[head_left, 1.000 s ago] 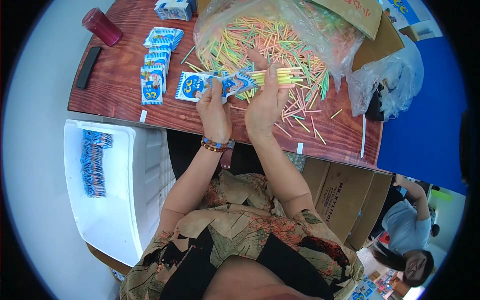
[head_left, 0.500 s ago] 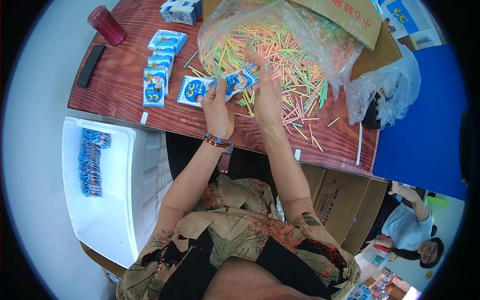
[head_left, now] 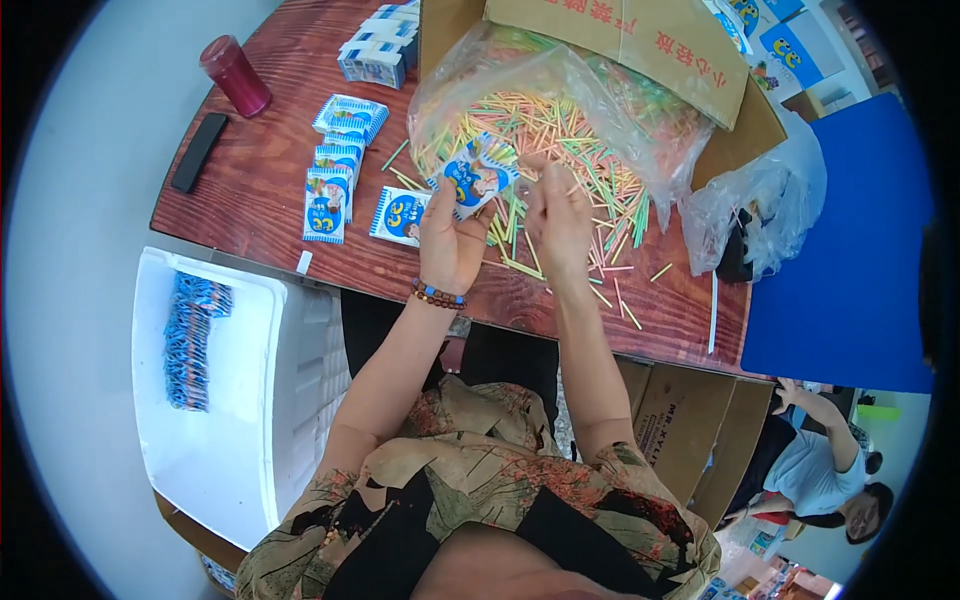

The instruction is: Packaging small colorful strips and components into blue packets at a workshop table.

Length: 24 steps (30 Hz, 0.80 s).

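Observation:
My left hand (head_left: 450,240) is closed on a blue and white packet (head_left: 474,178), tilted up with its upper end towards the pile. Some coloured ends seem to show at that upper end. To its right, my right hand (head_left: 562,222) hovers at the near edge of a heap of thin pastel sticks (head_left: 545,118). Its fingers are curled in, and what they hold, if anything, cannot be made out. Another blue and white packet (head_left: 396,214) lies flat on the table just left of my left hand.
A row of overlapping packets (head_left: 328,200) lies at the left, with stacked small boxes (head_left: 372,62) behind. A red-lidded jar (head_left: 240,85) and a black bar-shaped object (head_left: 200,152) are farther left. A white bin (head_left: 262,400) stands below the table edge. A carton (head_left: 740,150) backs the sticks. A person (head_left: 815,470) is at right.
My right hand has drawn away from the packet, its straightened fingers now curled. The packet in my left hand has turned more upright. The whole view has shifted slightly.

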Available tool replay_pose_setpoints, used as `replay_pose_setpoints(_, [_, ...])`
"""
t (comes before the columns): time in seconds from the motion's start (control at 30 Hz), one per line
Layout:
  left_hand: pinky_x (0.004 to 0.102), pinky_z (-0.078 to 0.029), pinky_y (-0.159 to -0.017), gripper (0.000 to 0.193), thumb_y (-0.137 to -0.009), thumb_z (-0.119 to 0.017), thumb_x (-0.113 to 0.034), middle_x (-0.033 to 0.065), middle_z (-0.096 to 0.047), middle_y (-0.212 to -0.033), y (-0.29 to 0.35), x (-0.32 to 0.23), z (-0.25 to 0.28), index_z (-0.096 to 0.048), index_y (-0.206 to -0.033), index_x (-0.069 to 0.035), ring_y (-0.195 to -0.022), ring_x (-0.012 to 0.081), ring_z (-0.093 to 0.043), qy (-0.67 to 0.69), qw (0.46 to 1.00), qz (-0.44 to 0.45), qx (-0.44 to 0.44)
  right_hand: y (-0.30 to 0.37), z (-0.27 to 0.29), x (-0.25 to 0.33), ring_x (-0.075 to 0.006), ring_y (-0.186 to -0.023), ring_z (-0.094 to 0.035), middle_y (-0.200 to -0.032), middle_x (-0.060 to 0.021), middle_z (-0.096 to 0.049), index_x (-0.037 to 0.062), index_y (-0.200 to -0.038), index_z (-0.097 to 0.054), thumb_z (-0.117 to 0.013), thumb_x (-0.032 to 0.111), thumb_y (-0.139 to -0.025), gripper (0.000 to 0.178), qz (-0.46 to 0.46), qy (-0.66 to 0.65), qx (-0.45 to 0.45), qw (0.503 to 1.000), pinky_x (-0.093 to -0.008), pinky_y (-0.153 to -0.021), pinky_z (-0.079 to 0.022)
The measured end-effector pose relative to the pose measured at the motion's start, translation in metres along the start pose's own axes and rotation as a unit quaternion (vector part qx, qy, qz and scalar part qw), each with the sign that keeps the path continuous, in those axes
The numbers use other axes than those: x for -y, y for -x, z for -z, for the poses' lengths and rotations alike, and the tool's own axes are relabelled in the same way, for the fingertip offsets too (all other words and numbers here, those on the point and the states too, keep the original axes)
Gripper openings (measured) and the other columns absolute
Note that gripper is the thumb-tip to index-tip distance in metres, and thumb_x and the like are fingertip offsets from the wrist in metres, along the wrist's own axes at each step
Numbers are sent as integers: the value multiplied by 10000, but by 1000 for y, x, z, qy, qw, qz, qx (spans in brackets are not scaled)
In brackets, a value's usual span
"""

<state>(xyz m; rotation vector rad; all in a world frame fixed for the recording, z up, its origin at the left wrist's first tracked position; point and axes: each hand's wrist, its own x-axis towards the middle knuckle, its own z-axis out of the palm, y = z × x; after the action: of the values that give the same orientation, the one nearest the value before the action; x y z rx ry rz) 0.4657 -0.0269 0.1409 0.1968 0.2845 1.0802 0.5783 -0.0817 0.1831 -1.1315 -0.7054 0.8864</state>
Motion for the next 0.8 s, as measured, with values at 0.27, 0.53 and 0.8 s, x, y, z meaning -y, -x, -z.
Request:
replay_pose_setpoints(0.27, [385,-470,-888,324,-979,-480,-335,24,-612,-1142,5,1,-1,-528,-1205,-108,-1058,162,-574,4,999,34,33,-4,-26,26,-87,-817,-613,-883,-44,-693,-22,-1008,-685,-588,147,-912,218,78,228,30,970,-238,-725,-476])
replay_pose_setpoints(0.53, [395,-457,-959,357,-981,-474,-306,51,-590,-1195,11,-30,7,-484,-1269,-94,-1088,186,-568,31,997,-3,75,-22,-53,36,-93,-565,-513,-669,-51,-649,52,-1023,-697,-610,250,-895,251,176,481,167,843,-304,-530,-414])
replay_pose_setpoints(0.8, [355,-452,-934,342,-987,-482,-184,109,-577,-1217,47,-115,50,-480,-1276,-2,-1090,178,-559,-156,940,-294,-73,-49,-137,-30,-89,-651,-553,-703,-96,-646,5,-939,-682,-604,283,-875,296,29,347,289,892,-284,-586,-429])
